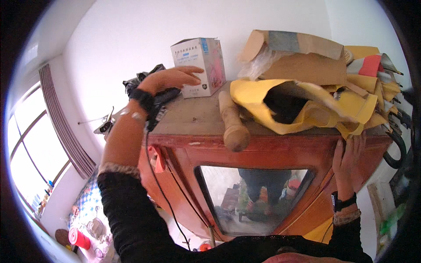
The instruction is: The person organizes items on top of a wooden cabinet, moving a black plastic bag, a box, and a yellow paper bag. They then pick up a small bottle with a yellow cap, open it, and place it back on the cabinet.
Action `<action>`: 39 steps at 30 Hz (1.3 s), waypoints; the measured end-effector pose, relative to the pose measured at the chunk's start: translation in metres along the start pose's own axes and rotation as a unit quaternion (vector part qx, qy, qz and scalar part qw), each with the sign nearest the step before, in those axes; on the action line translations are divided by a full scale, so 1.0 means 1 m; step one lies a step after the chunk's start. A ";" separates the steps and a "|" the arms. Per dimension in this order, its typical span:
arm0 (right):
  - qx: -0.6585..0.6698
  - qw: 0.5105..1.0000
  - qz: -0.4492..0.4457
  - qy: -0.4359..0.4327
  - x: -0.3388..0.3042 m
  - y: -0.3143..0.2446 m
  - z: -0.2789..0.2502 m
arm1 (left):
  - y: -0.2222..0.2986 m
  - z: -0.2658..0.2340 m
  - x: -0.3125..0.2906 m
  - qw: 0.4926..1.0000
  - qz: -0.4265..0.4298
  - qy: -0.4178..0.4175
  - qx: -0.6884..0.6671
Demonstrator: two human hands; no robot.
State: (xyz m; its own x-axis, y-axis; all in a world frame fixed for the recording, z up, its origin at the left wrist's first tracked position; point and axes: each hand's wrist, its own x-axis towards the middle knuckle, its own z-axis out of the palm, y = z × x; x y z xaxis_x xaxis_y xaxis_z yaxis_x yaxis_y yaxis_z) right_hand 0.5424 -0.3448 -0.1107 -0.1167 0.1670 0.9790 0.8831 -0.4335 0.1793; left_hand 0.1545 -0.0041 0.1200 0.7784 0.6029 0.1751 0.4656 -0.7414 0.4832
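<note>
My left hand (173, 79) is raised over the cabinet top, with its fingers stretched out, in front of a white printed carton (196, 85). It holds nothing; whether it touches the carton I cannot tell. A black plastic bag (141, 77) lies behind my left wrist. My right hand (349, 155) rests against the cabinet's front edge, fingers extended upward. Its fingertips meet the lower corner of a yellow paper bag (302, 121), whose dark mouth gapes toward me. Between carton and bag lies a thick wooden rolling pin (231, 116), its rounded end jutting past the edge.
A brown cardboard box (307, 65) with clear plastic lies behind the yellow bag. Folded umbrellas (390, 94) crowd the right end, one black hooked handle (397, 153) hanging down. The reddish wooden cabinet (175, 153) has a mirror panel (254, 197). A black cord (158, 188) hangs in front.
</note>
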 end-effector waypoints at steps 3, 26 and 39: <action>0.005 1.000 0.005 0.001 0.002 0.000 -0.003 | -0.001 0.003 -0.063 0.990 0.078 0.115 0.036; -0.220 0.971 0.026 -0.093 0.019 -0.024 -0.035 | -0.132 0.017 -0.139 0.930 0.009 0.368 0.005; -0.058 0.981 0.114 -0.144 0.031 -0.048 -0.054 | -0.151 0.012 -0.134 0.939 0.027 0.340 0.052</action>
State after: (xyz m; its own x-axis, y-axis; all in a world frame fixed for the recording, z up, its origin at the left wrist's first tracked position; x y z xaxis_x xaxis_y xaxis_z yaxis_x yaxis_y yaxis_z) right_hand 0.4719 -0.3669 -0.0834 0.2263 0.2905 0.9297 0.8121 -0.5833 -0.0154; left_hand -0.0147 0.0236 0.0129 0.3703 0.5862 0.7205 0.4993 -0.7797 0.3778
